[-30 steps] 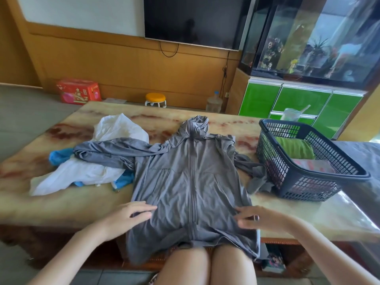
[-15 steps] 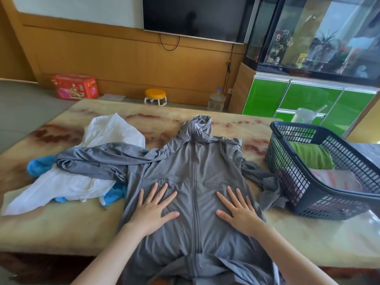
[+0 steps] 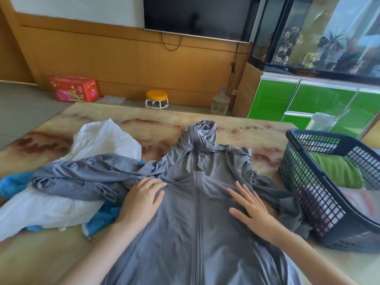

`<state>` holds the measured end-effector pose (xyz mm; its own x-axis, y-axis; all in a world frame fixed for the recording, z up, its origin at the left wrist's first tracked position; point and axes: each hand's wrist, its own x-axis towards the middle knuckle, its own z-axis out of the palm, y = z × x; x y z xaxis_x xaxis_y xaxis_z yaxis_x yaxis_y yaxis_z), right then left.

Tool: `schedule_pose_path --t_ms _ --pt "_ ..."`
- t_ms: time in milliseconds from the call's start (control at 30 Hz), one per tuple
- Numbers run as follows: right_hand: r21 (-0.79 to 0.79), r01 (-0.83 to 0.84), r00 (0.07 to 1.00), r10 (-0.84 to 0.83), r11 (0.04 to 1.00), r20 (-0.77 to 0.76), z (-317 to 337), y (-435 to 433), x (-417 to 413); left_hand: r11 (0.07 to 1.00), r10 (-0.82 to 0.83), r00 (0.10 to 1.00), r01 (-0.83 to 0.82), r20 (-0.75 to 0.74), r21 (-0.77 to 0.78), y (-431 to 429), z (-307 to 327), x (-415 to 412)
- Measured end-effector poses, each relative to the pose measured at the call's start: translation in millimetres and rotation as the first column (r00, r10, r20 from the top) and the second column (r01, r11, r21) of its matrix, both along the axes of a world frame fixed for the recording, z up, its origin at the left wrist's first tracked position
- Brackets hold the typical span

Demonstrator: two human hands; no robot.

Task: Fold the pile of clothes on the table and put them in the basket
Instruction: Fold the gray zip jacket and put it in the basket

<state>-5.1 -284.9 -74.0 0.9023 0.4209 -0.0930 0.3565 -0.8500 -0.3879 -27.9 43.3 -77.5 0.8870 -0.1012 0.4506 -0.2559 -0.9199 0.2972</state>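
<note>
- Head view: grey hooded jacket [image 3: 197, 212] lies front-up on the surface [image 3: 41, 254]. Its zip runs down the middle of the frame, with the hood toward the centre top and the hem past the bottom edge.
- Left hand [image 3: 141, 199] rests on the chest panel at frame left. Its fingertips are bent into gathered cloth; I cannot tell if they pinch it.
- Right hand [image 3: 250, 208] lies flat with fingers spread, pressing the panel right of the zip and grasping nothing.
- Long sleeve [image 3: 82, 177] stretches toward frame left from the left hand, across a white garment [image 3: 107, 140] and a blue garment [image 3: 12, 182]. The left hand is nearer, so it likely folds this sleeve inward.
- Other sleeve [image 3: 283, 202] lies crumpled just right of the right hand, near the basket [image 3: 308, 202].
- A green folded item [image 3: 333, 171] is in the basket.
</note>
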Motion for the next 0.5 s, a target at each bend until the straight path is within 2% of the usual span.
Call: schedule_pose_path --t_ms 33,100,167,233,300,500 --pt "0.060 0.012 1.000 -0.012 0.998 -0.002 3.5 6.5 9.1 0.999 0.006 0.999 -0.007 0.033 0.036 0.4 2.1 8.3" --pt "0.113 0.056 0.997 -0.050 0.992 -0.062 3.4 22.7 30.8 0.992 -0.013 0.994 0.027 -0.113 0.122 -3.0 4.9 26.1" --pt "0.031 0.094 0.990 -0.090 0.995 -0.108 -4.6 36.9 50.8 0.984 0.048 0.928 0.018 -0.370 0.175 -5.9 -2.2 41.4" --pt "-0.124 0.084 0.989 -0.098 0.989 -0.110 -16.5 40.6 65.0 0.970 0.136 0.841 -0.005 -0.524 0.243 -2.5 -12.1 55.1" --pt "-0.183 0.099 0.991 -0.114 0.978 -0.075 -24.4 36.3 74.5 0.954 0.206 0.813 -0.044 -0.545 0.295 4.6 -20.5 65.1" --pt "-0.240 0.174 0.978 -0.196 0.955 -0.071 -21.1 36.2 110.8 0.933 0.339 0.737 -0.186 -0.584 0.307 18.0 -15.6 112.6"
